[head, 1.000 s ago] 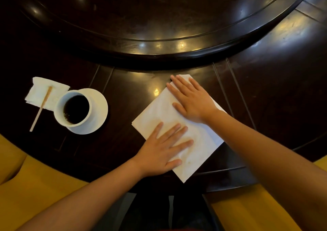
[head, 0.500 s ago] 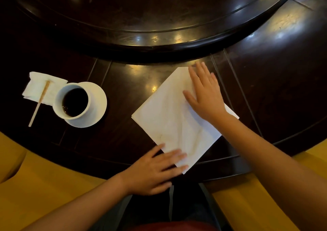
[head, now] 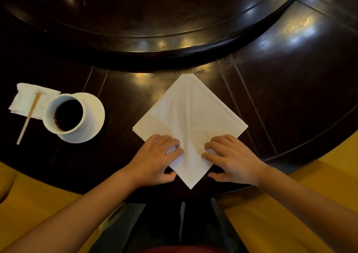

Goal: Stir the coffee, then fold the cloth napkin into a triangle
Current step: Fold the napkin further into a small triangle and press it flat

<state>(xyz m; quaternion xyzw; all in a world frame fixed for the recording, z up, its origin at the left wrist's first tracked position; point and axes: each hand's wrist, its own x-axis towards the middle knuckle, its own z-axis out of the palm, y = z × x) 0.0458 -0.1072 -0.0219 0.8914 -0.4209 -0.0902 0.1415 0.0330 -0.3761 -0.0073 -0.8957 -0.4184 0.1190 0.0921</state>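
The white cloth napkin (head: 189, 113) lies as a diamond on the dark table, one corner pointing at me. My left hand (head: 155, 159) and my right hand (head: 234, 159) sit on either side of that near corner. Each has curled fingers on top of the cloth and a thumb at the edge, pinching it. A white cup (head: 86, 117) of black coffee stands on a white saucer (head: 97, 109) at the left. Left of the cup, a wooden stirrer (head: 29, 115) lies across a small paper napkin (head: 23, 98).
A raised round turntable (head: 155, 20) fills the far half of the dark wooden table (head: 290, 98). Its rim runs close to the napkin's far corner. Yellow seat cushions (head: 38, 204) lie below the table edge on both sides of my lap.
The napkin has turned to a diamond with a corner toward me. Both hands slid from pressing flat on it down to its near corner, and their fingers curled.
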